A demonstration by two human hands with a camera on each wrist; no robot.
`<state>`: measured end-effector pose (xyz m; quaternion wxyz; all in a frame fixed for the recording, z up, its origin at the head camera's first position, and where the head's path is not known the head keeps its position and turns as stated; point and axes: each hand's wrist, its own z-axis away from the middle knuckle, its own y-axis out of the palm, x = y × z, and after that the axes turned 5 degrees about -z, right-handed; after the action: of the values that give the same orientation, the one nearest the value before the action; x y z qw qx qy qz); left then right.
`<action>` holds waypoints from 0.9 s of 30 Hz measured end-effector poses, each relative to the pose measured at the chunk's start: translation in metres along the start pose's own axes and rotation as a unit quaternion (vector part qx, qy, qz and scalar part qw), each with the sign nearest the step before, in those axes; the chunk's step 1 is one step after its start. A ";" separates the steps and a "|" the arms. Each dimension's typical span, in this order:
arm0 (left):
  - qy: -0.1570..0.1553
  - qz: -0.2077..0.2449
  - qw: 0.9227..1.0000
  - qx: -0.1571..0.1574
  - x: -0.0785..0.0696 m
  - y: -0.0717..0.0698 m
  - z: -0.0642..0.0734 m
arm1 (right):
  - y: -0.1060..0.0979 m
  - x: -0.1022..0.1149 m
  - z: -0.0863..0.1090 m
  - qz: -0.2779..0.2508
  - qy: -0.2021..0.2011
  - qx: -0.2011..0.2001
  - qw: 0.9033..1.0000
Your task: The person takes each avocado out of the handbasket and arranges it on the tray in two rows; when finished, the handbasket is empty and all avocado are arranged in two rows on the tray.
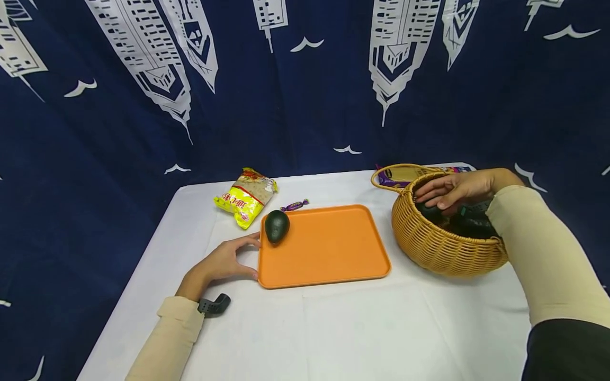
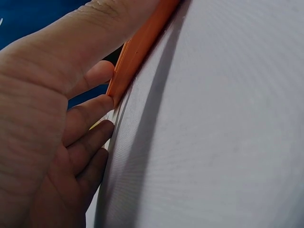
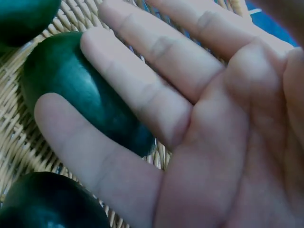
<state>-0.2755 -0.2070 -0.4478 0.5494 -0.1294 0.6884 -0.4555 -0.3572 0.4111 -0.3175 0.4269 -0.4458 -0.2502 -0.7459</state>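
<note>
My left hand [image 1: 223, 261] touches the left edge of an orange tray [image 1: 329, 248], thumb near its front corner and fingertips farther up that side. In the left wrist view the fingertips [image 2: 105, 102] meet the tray's side wall [image 2: 137, 50]. One dark green avocado [image 1: 277, 226] lies at the tray's left end. My right hand [image 1: 459, 189] reaches inside a wicker basket [image 1: 438, 248]. There its extended fingers and thumb lie along either side of an avocado [image 3: 61, 66]. Another avocado [image 3: 50, 202] sits below the thumb, and a third [image 3: 26, 19] shows at the upper left.
Behind the tray lie a yellow snack bag [image 1: 245, 198] and a small purple-wrapped candy [image 1: 294, 205]. A purple package [image 1: 395, 176] is partly hidden behind the basket and its raised handle [image 1: 381, 177]. A dark blue patterned cloth [image 1: 286, 106] hangs behind the white table [image 1: 362, 328].
</note>
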 end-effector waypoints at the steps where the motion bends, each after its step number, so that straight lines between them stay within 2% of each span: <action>1: 0.000 0.000 1.000 0.000 0.000 0.000 0.000 | 0.002 0.002 -0.001 0.003 0.007 -0.005 1.000; 6: -0.001 0.003 1.000 -0.001 0.001 0.000 0.001 | 0.011 0.011 -0.012 0.043 0.053 -0.040 0.997; 9: 0.001 0.007 1.000 -0.002 0.000 0.000 0.001 | 0.014 0.016 -0.016 0.059 0.065 -0.050 0.995; 18: 0.008 0.010 1.000 -0.007 -0.002 0.000 -0.002 | 0.012 0.020 -0.026 0.072 0.056 -0.015 0.996; 24: 0.004 0.010 1.000 -0.002 0.000 0.002 -0.001 | 0.012 0.018 -0.017 0.085 0.072 -0.075 0.991; 27: 0.002 0.008 1.000 -0.004 0.000 0.001 0.000 | 0.013 0.018 -0.008 0.111 0.057 -0.086 0.988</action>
<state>-0.2751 -0.2064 -0.4490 0.5507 -0.1253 0.6924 -0.4490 -0.3543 0.3906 -0.3054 0.4810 -0.4625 -0.1096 -0.7367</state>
